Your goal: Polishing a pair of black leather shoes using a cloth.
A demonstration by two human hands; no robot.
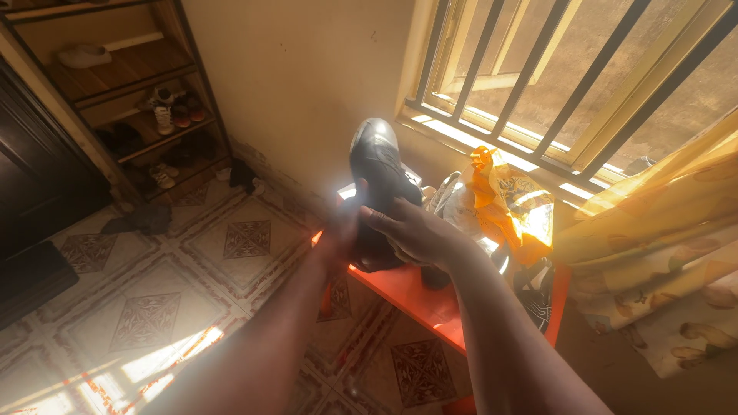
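A black leather shoe (377,165) is held toe-up in front of me, above an orange table (407,296). My right hand (415,230) is wrapped around its lower part from the right. My left hand (338,234) presses against the shoe's left side, partly lost in the sun glare. Whether the left hand also holds a cloth or brush is hidden.
An orange and white plastic bag (503,200) and more shoes (538,296) lie on the table by the barred window (538,84). A yellow patterned curtain (661,230) hangs at right. A wooden shoe rack (146,100) stands at back left on the tiled floor (154,300).
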